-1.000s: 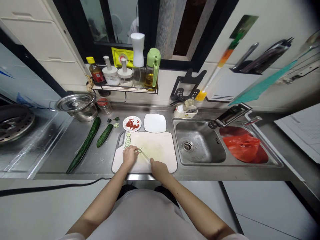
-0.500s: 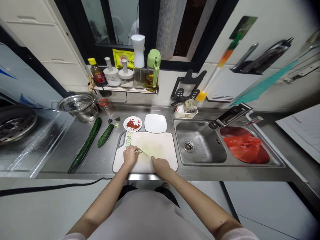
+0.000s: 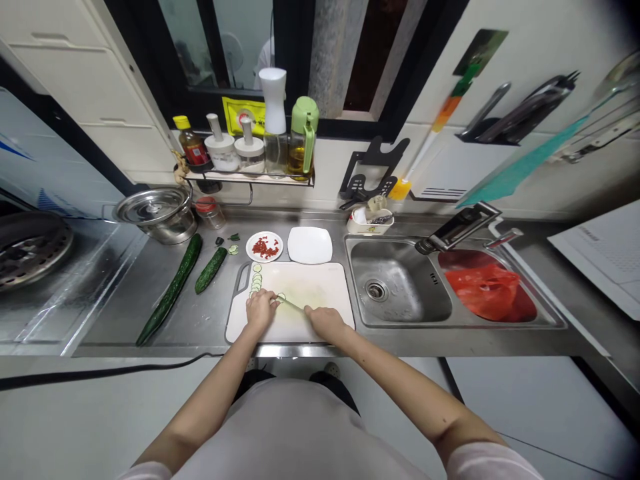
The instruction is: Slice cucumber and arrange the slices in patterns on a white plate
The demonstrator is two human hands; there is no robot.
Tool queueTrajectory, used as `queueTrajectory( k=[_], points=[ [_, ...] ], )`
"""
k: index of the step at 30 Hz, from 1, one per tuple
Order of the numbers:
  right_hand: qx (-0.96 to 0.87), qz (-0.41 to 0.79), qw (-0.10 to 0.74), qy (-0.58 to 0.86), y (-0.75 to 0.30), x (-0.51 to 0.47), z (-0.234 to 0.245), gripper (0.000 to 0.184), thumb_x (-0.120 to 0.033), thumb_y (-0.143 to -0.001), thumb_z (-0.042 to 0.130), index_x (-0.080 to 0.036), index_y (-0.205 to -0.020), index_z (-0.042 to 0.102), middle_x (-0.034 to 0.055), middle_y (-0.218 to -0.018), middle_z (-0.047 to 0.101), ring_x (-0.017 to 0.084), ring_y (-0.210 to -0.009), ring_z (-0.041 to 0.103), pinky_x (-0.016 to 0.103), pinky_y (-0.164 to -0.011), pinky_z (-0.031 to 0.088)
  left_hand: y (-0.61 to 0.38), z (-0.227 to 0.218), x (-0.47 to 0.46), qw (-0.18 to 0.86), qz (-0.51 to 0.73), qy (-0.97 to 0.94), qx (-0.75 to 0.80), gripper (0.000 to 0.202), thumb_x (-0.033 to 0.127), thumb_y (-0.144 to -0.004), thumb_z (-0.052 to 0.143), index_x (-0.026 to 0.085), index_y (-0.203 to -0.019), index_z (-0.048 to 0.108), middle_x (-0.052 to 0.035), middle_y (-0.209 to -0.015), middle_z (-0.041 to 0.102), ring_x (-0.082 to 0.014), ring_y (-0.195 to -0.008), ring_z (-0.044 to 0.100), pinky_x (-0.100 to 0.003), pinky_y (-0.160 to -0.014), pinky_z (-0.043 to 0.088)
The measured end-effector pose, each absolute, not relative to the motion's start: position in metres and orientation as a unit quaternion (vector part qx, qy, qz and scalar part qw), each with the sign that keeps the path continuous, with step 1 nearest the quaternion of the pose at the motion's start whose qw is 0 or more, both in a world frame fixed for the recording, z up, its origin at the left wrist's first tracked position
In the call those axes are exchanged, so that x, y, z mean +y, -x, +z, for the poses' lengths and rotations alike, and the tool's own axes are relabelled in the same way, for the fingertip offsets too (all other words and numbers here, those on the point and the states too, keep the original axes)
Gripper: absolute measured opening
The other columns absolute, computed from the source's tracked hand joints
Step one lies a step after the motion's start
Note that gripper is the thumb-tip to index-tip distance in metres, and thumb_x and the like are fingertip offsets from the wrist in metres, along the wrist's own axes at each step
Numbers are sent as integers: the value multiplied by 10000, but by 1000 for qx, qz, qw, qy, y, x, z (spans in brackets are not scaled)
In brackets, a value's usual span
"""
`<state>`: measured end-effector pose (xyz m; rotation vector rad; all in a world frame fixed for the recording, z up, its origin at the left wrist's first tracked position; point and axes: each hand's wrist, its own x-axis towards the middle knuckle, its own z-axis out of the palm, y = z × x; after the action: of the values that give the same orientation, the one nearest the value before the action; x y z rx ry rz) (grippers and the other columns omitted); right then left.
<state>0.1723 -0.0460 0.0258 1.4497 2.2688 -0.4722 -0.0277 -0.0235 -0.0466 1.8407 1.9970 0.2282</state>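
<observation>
My left hand (image 3: pixel 260 312) is closed at the left of the white cutting board (image 3: pixel 320 327), its fingertips pinching the edge of a pale green-rimmed cucumber slice (image 3: pixel 281 296). From the right, my right hand (image 3: pixel 326 322) grips the handle of a small knife (image 3: pixel 294 305). The thin blade points left and lies at the slice, close to my left fingertips; whether it has cut in I cannot tell. Just above my left hand, a row of overlapping cucumber slices (image 3: pixel 257 279) runs along the board's left side.
Left of the board lie a long cucumber (image 3: pixel 170 293) and a shorter cut cucumber (image 3: pixel 211 271). Behind it stand a plate of chopped red pieces (image 3: pixel 250 252) and a white square plate (image 3: pixel 310 245). At right is the sink (image 3: pixel 400 323) with a red plastic bag (image 3: pixel 483 290).
My right hand has shifted slightly right and up, and the knife blade has turned flatter, its tip now nearer my left fingertips. The left hand stays nearly in place. The camera view has shifted slightly.
</observation>
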Motion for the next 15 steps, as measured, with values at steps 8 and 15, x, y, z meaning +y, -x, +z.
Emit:
queueTrajectory(
  k=[8,15],
  points=[
    [823,-162,204,-505,-177,-47,27,316,-78,-910,349,-169,-1174,498,134,-949,700,225,-936,674,303,-750,484,28,-46,-26,198,86,-664,716,196,349,-859,556,259,-952,705,-61,-1046,651,-245,-1061,525,-360,-876,376],
    [826,-161,203,-500,-182,-42,28,315,-82,-910,352,-180,-1167,504,135,-961,696,227,-938,667,302,-749,461,27,-46,-27,191,85,-664,718,203,356,-866,545,258,-953,701,-64,-1044,650,-247,-1062,522,-360,-868,377]
  ],
)
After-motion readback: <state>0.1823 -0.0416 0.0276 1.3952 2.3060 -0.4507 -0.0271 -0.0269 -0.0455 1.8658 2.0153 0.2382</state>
